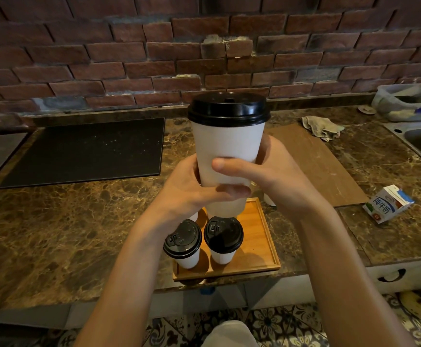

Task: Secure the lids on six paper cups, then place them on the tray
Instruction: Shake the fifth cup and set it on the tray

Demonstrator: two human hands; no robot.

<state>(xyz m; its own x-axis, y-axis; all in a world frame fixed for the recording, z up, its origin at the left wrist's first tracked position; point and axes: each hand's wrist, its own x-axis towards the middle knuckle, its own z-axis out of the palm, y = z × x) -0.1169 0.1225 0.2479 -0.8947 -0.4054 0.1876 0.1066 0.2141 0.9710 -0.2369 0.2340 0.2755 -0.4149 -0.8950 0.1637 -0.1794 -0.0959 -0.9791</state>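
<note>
I hold a white paper cup with a black lid up in the air, above the wooden tray. My left hand grips its lower part from the left. My right hand wraps it from the right, thumb across the front. Two lidded white cups stand on the near part of the tray. Behind my hands, parts of other white cups show: one on the tray and one just right of the tray. Their tops are hidden.
A black mat lies on the marble counter at the left. A wooden board and a rag lie at the right, with a small milk carton and a sink farther right. A brick wall stands behind.
</note>
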